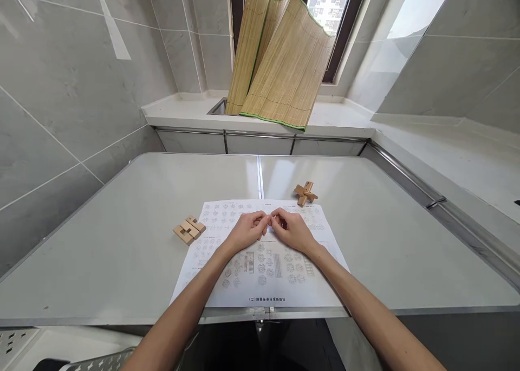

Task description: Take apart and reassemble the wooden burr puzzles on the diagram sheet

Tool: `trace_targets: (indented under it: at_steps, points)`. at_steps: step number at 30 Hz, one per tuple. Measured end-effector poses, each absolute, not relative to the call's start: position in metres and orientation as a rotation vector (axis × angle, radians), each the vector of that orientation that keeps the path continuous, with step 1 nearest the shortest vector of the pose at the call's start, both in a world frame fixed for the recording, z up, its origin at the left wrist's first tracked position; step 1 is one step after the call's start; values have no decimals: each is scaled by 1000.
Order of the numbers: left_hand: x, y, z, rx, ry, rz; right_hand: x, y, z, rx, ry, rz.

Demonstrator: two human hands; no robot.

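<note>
My left hand [247, 231] and my right hand [291, 231] rest side by side on a printed sheet of diagrams [260, 276] that lies flat on the grey table [122, 241]. Both hands have their fingers curled, and their fingertips meet in a pinch over the sheet's upper middle. Whether anything small sits between the fingertips is not visible. A flat wooden puzzle block [189, 230] lies just off the sheet's left edge, apart from my left hand. A cross-shaped wooden puzzle [305, 193] stands beyond the sheet's upper right corner.
A rolled-out bamboo mat [280, 62] leans against the window on the white ledge [337, 119] behind the table. Grey tiled walls close in on the left and right. A metal rail [436, 202] runs along the table's right side.
</note>
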State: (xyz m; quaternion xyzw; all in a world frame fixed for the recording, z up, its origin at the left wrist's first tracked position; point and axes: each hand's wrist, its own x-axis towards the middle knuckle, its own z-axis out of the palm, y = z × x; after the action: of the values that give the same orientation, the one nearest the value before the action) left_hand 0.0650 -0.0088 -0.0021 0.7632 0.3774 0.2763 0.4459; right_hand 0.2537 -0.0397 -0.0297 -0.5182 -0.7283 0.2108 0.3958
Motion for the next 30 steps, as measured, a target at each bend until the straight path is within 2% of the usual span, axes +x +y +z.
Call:
trace_targets:
  at_steps: [6,10,12,16,19,30]
  points:
    - [56,-21,7,2163,991,605,258,-37,-29,-1303,-1860,549]
    - [30,-35,12,2561,1003,685,260,-37,-32,-1312,-1859,535]
    - [12,-40,12,2647,1174,790,261,-36,-33,-1316,-1860,531]
    - [-31,-42,7,2598,1772,897,261,-37,-33,-1310,-1865,524]
    - [-59,-40,4,2502,2019,845,262,-36,-33,-1298,-1868,514]
    - [-90,-32,11,2322,1965,669,263,-35,-36,-1273,-1853,521]
